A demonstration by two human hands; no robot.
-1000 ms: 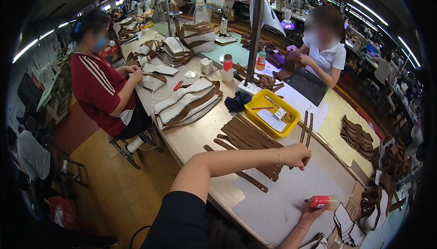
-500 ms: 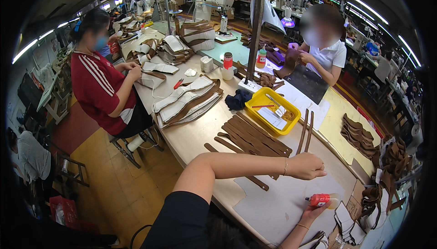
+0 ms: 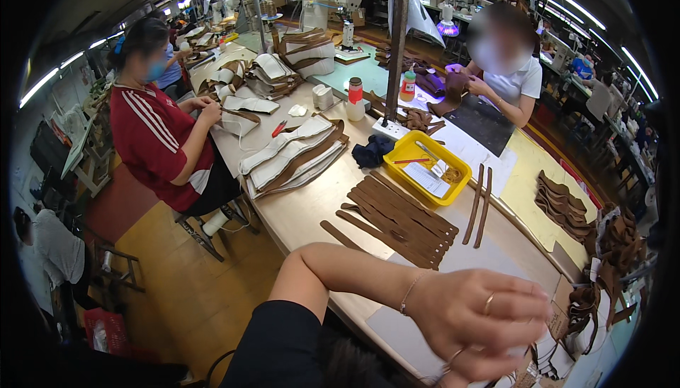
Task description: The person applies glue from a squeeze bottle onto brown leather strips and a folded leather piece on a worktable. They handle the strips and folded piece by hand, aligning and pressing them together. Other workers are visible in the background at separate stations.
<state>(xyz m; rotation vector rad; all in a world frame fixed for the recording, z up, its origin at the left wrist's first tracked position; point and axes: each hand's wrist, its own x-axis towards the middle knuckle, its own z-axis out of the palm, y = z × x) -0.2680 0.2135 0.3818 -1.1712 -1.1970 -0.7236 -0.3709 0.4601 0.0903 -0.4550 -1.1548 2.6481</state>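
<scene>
My left hand [image 3: 489, 317] is raised close to the camera over the table's near right part, back of the hand up. Its fingers are curled and partly smeared; whatever they close on is out of sight beneath them. Behind it my right hand is almost wholly covered, with only a sliver of wrist [image 3: 457, 379] showing at the lower edge. No bottle can be made out in either hand. Beyond my left forearm lies a row of brown leather straps [image 3: 400, 221], overlapping side by side. One loose strap [image 3: 343, 235] lies left of them, and two more straps [image 3: 476, 207] to the right.
A yellow tray [image 3: 397, 168] with papers and a red pencil stands behind the straps, beside a dark blue cloth [image 3: 372, 152]. Stacked white-and-brown pieces [image 3: 294, 158] lie left. A metal post [image 3: 398, 48] rises from the table. Co-workers sit at left and far right.
My left hand has come nearer and down to the right, over my right hand. The red-labelled bottle that my right hand held is now hidden from view.
</scene>
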